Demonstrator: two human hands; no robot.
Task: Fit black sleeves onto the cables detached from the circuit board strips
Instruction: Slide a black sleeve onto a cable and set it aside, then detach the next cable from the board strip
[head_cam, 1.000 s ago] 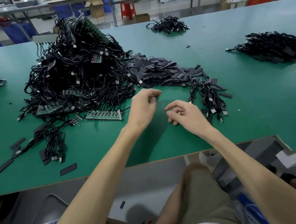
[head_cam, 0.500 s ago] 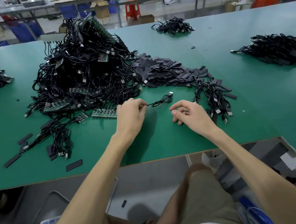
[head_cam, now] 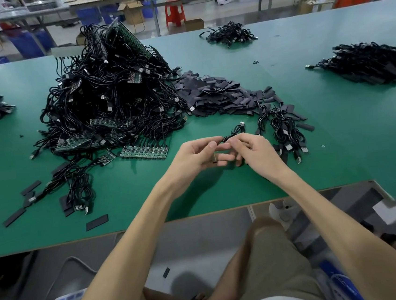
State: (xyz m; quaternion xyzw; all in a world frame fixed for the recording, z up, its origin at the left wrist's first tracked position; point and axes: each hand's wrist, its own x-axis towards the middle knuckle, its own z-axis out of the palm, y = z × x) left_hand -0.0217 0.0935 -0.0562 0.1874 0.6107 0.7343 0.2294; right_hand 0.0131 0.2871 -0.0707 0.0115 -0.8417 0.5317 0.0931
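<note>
Mid-frame, our left hand (head_cam: 197, 156) and right hand (head_cam: 256, 152) both pinch the thin black cable (head_cam: 235, 131) in curled fingers, its length slanting up-right toward the heap of flat black sleeves (head_cam: 218, 96), nearer our right.

**1 head-worn camera, aimed forward and down**

A wide-angle camera on the person's head gives the only view. It faces forward and tilts down across the green table (head_cam: 339, 154), near enough that both forearms (head_cam: 137, 229) enter from the bottom edge and the left hand (head_cam: 198, 154) and right hand (head_cam: 257, 154) sit close to mid-frame. The lap (head_cam: 272, 264) fills the lower part; the workshop (head_cam: 201, 5) beyond the table's far edge lines the top.
</note>
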